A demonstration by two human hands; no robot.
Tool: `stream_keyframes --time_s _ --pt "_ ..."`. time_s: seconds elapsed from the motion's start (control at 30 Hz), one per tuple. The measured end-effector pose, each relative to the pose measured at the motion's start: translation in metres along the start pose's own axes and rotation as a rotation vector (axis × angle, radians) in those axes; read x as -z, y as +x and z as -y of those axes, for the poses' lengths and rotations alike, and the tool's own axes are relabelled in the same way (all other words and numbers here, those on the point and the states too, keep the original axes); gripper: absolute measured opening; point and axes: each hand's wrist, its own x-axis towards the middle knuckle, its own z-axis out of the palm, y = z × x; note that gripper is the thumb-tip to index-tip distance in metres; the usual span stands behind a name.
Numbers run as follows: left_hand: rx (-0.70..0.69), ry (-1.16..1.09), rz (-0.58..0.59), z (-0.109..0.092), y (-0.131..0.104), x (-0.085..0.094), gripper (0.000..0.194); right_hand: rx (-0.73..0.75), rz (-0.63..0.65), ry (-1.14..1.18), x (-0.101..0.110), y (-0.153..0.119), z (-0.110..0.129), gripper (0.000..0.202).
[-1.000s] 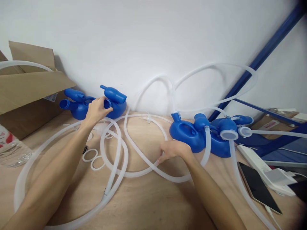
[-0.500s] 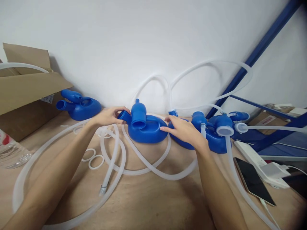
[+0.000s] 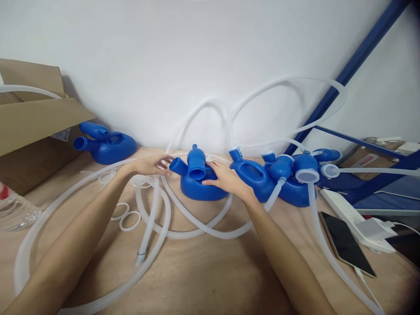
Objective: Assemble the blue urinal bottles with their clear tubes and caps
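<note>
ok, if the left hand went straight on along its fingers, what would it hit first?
Left hand: most likely the open, tilted neck of the middle blue bottle, though depth is unclear from one view.

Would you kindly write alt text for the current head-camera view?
A person's right hand holds a blue container on a wooden table, with the left hand open beside its spout. Translucent hoses and similar blue containers lie around it.
</note>
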Motion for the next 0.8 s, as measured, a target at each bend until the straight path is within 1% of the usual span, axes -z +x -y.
stream_keyframes --time_s 0.07,0.13,0.23,0.33,0.47,0.57,0.7,0.8 --pt "0.173 0.190 0.066 0.014 -0.001 0.006 0.063 -0.014 0.014 -0.009 0.001 0.000 0.000 0.074" --pt "0.313 0.338 0.086 0.024 0.000 0.010 0.051 -0.016 0.022 -0.015 0.002 0.000 0.001 0.074" --pt "0.409 0.446 0.054 0.031 0.000 0.010 0.040 -0.011 0.020 -0.016 0.003 -0.001 0.002 0.073" --pt "0.482 0.536 0.028 0.032 0.000 0.004 0.033 -0.005 0.015 -0.007 0.002 -0.001 0.002 0.073" --pt "0.547 0.598 0.018 0.031 0.000 -0.006 0.027 -0.022 0.025 -0.013 0.001 -0.001 0.000 0.075" --pt "0.564 0.609 0.004 0.033 0.001 -0.010 0.023 -0.015 0.029 -0.020 0.001 0.000 -0.001 0.077" --pt "0.538 0.586 -0.048 0.038 0.001 -0.015 0.024 -0.008 0.029 -0.018 0.000 0.001 -0.003 0.077" --pt "0.477 0.521 -0.132 0.042 0.002 -0.021 0.029 -0.014 0.023 -0.016 0.000 0.000 -0.004 0.077"
